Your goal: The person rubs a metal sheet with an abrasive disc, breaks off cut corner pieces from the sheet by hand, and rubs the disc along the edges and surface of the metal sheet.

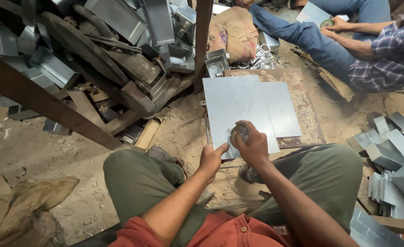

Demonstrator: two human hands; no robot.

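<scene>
I sit on the dirt floor with knees apart. A flat grey metal sheet [236, 107] lies in front of me on a rusty brown board [302, 105], overlapping a second, smaller sheet [282, 110]. My right hand [252, 146] is closed around a small round grey tool [240, 132] pressed to the near edge of the big sheet. Beside it, my left hand [211, 158] rests on the same edge, index finger stretched onto the metal.
A heap of bent sheet-metal channels and scrap [115, 41] fills the upper left behind a dark wooden beam [41, 98]. Folded metal boxes [389, 151] are stacked at right. Another person [371, 41] sits at the upper right with a sheet. Metal rings [261, 57] lie by a sack.
</scene>
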